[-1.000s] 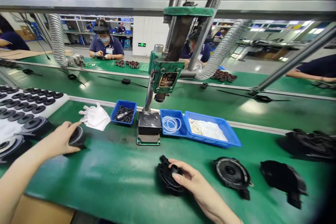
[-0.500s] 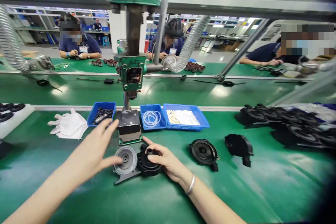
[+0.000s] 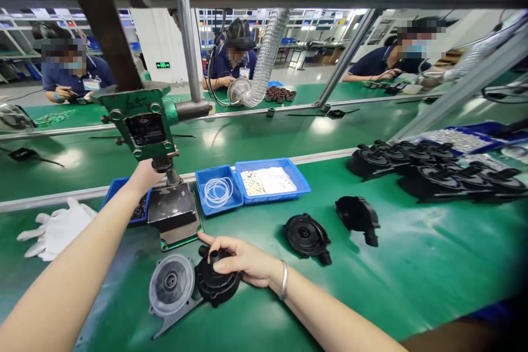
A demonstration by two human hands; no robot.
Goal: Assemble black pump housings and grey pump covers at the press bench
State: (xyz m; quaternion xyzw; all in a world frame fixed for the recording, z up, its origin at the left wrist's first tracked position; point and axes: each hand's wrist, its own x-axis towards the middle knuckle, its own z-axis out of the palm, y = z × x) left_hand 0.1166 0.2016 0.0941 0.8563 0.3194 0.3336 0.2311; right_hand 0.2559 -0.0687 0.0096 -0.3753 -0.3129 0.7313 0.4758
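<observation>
My right hand (image 3: 243, 261) grips a round black plastic housing (image 3: 218, 283) with short pipe stubs, thumb and fingers around its upper side. Against the housing's left lies a round grey metal cover with a bracket arm (image 3: 171, 286). My left hand (image 3: 146, 176) is stretched far forward beside the column of the green bench press (image 3: 148, 126); its fingers are hidden behind the press head. Below that hand sits the dark block on the press base (image 3: 173, 203). An open black housing (image 3: 307, 235) and another black housing part (image 3: 357, 214) lie to the right.
Blue bins hold small dark parts (image 3: 140, 209), clear rings (image 3: 218, 192) and pale small pieces (image 3: 270, 181). A white glove (image 3: 68, 228) lies at left. Several black housings (image 3: 437, 170) are piled at right. Co-workers sit across the bench behind a metal rail.
My left hand has moved from above the grey cover forward to the press column. My right hand keeps hold of the black housing. The view has turned and tilted to the right.
</observation>
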